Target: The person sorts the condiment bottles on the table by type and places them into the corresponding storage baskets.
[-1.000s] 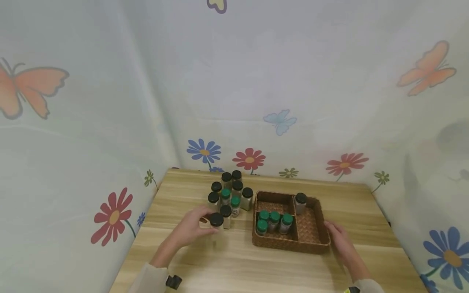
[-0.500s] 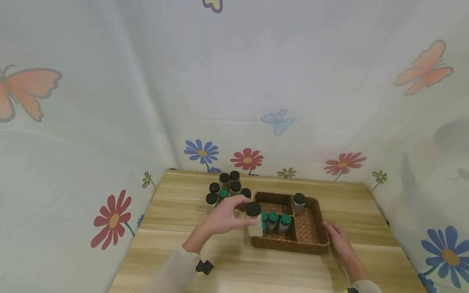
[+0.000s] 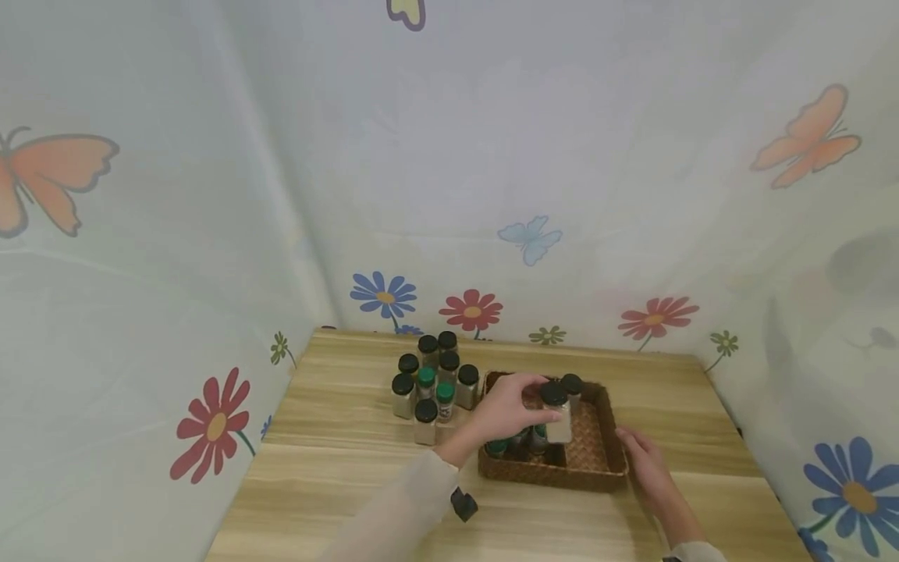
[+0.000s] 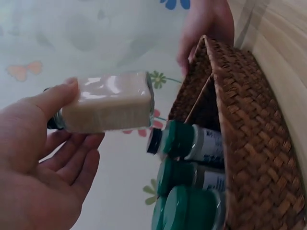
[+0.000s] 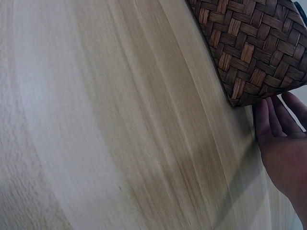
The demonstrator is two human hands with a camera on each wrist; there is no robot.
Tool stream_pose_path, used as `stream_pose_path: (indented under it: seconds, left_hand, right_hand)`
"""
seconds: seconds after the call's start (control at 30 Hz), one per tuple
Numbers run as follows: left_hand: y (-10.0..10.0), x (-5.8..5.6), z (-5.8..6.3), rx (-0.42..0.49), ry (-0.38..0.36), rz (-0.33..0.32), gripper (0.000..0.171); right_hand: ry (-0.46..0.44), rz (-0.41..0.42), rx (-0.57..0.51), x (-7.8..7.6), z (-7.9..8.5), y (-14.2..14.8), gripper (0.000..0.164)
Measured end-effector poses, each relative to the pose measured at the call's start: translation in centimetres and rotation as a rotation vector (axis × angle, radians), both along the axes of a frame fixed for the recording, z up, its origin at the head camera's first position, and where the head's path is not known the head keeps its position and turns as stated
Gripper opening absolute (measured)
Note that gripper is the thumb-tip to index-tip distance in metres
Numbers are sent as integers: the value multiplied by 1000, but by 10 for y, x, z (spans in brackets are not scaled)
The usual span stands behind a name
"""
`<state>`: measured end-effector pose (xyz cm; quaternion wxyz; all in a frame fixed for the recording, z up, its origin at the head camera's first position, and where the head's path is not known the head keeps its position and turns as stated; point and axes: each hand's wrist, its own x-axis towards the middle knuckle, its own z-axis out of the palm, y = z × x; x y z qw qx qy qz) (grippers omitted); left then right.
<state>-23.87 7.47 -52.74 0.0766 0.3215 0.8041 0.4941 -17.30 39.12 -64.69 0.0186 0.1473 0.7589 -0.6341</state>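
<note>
One square, black-capped jar (image 3: 559, 428) above the brown woven basket (image 3: 523, 471).
Pinched by the left hand (image 3: 507, 406), it has crossed the wooden counter (image 3: 330, 414), apparently not yet placed; the right hand (image 3: 650, 464) touches the basket, fingers extended.

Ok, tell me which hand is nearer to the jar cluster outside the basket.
Left. The left hand is just right of the jar cluster, holding a jar over the basket; the right hand is beyond the basket, at its right side.
</note>
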Motion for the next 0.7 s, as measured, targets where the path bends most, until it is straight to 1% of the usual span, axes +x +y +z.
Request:
stream_pose_path:
  seconds: [0.1,0.17,0.27,0.33,0.47,0.5,0.6,0.7]
  left_hand:
    - [19,-3,-3,40,2,26,54]
    - [31,-5,-5,40,11,57,51]
    - [48,-7,-9,7,29,107,54]
    - [59,-7,-13,-13,59,137,52]
    - [78,-7,-24,-37,105,164,44]
    - [82,-7,-28,-51,114,172,43]
    - [89,-8,-35,-128,118,195,50]
    - [92,-9,-40,-204,101,222,55]
  right_hand:
    - [17,13,12,-1,1,1,69]
    - [26,25,1,-1,2,2,70]
    - [25,24,-11,-2,4,3,70]
    - [12,29,-18,-2,3,5,71]
    - [-24,53,-38,-1,2,8,75]
    - [-31,57,-42,-1,1,9,76]
    - [-33,52,-49,1,1,7,78]
    - [-13,42,-63,2,-1,4,77]
